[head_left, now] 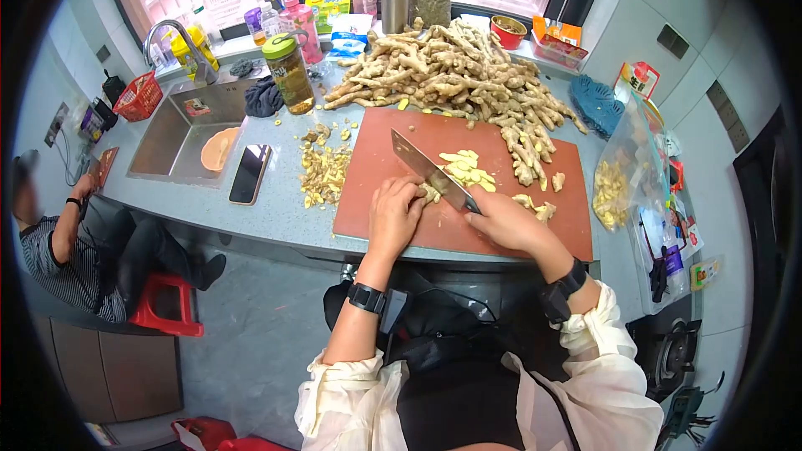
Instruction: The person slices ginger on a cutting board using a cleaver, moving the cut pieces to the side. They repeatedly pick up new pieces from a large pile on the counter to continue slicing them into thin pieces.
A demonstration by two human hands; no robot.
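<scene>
My right hand (506, 221) grips the dark handle of a cleaver (428, 169), its broad blade slanting up to the left over a reddish-brown cutting board (372, 154). Against the blade lies a small piece of ginger (429, 195), held down by the bent fingers of my left hand (396, 210). Part of that piece is hidden by the fingers and blade. Just beyond the blade are pale yellow ginger slices (468, 170). Whole ginger roots (451, 67) form a big heap behind the board, spilling onto its far right part. Loose ginger chunks (543, 212) sit near my right hand.
Ginger trimmings (324, 169) are scattered left of the board, beside a phone (251, 174). A green-lidded bottle (288, 75) stands near the sink (154, 146). At right, a clear bag (635, 159) contains ginger slices. A person (71, 259) sits on a red stool (167, 305).
</scene>
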